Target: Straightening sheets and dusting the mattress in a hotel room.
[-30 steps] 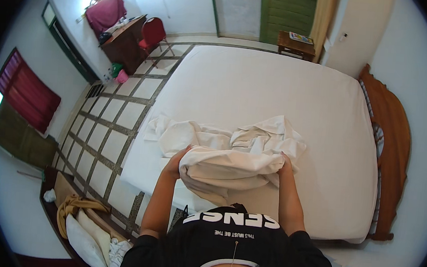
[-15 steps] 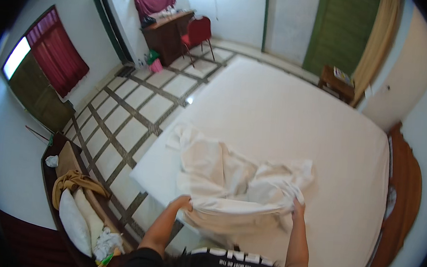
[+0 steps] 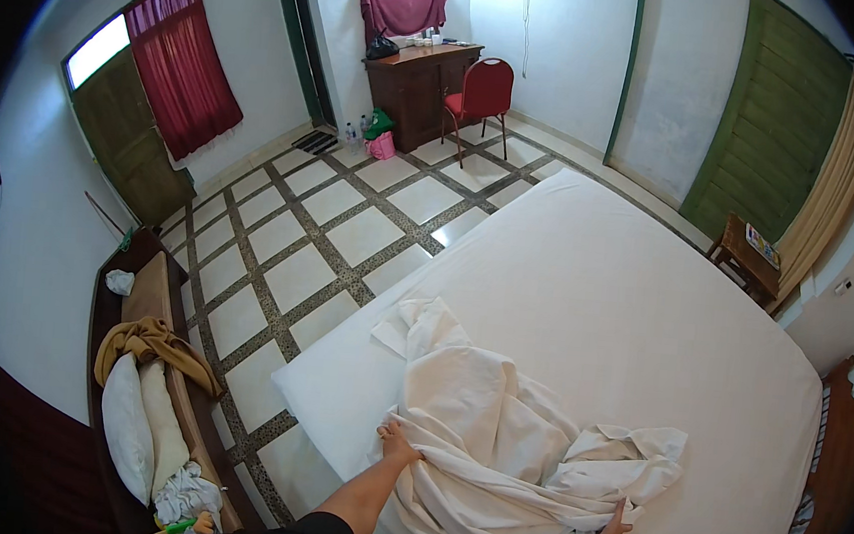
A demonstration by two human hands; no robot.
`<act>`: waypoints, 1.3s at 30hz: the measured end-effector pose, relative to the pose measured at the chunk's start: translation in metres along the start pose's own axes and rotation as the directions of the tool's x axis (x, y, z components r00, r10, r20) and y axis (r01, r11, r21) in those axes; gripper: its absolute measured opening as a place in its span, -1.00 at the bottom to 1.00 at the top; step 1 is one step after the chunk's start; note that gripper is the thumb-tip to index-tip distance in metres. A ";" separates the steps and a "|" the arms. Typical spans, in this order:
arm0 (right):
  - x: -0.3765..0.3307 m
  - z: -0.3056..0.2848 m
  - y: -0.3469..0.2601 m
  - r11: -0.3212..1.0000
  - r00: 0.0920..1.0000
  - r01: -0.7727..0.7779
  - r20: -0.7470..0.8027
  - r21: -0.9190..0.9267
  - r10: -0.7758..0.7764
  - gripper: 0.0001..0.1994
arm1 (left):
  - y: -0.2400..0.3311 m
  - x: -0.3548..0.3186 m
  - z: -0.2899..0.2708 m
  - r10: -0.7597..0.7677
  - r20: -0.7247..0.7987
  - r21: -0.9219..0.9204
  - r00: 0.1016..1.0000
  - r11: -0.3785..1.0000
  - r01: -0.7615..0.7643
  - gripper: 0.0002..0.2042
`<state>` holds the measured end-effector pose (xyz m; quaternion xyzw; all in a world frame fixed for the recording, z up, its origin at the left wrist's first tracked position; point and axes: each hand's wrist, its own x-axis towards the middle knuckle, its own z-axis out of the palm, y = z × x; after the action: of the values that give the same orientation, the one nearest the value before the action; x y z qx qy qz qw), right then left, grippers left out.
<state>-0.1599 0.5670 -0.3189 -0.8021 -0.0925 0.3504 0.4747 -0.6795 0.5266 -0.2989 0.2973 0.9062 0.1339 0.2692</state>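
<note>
A crumpled cream bed sheet (image 3: 477,401) lies in loose folds over the near part of the bed (image 3: 596,280), which has a smooth white cover. My left hand (image 3: 396,445) is closed on the sheet's left edge, close to the bed's side. Farther right, my right hand (image 3: 615,526) grips another part of the same sheet, thumb side up. Between the two hands the cloth hangs in long creases toward me. Its lowest part runs out at the bottom of the picture.
At left stands a wooden bench (image 3: 152,291) with pillows (image 3: 123,429) and a brown blanket (image 3: 155,351). A red chair (image 3: 486,89) and a desk (image 3: 415,95) are at the back. A small side table (image 3: 745,260) stands beyond the bed; a carved headboard (image 3: 827,469) is at right.
My view has tilted up and turned left. The sheet stretched between my hands has dropped into slack folds on the bed. Both hands still hold it.
</note>
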 end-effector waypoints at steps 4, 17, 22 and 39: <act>-0.039 0.021 0.002 0.942 0.880 -0.211 0.470 0.262 0.066 -0.24 | -0.009 0.023 -0.009 -0.097 0.038 -0.046 0.995 0.994 0.098 0.02; -0.218 0.037 0.027 0.730 0.688 -0.495 0.726 0.472 -0.002 -0.37 | -0.024 0.112 -0.019 0.272 0.759 0.019 0.592 0.900 -0.436 -0.22; -0.250 -0.003 0.015 0.704 0.641 -0.469 0.754 0.533 -0.145 -0.37 | -0.021 0.067 -0.010 0.592 0.787 -0.366 0.174 0.675 -0.641 -0.30; -0.474 -0.342 -0.138 0.318 0.755 0.026 0.190 0.948 -0.628 -0.37 | 0.068 -0.407 -0.172 0.447 0.577 -0.815 -0.684 0.370 -0.446 -0.58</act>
<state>-0.2613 0.1744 0.1237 -0.2373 -0.1837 0.4383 0.8473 -0.4691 0.3171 0.0353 0.7239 -0.0019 -0.0111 0.6898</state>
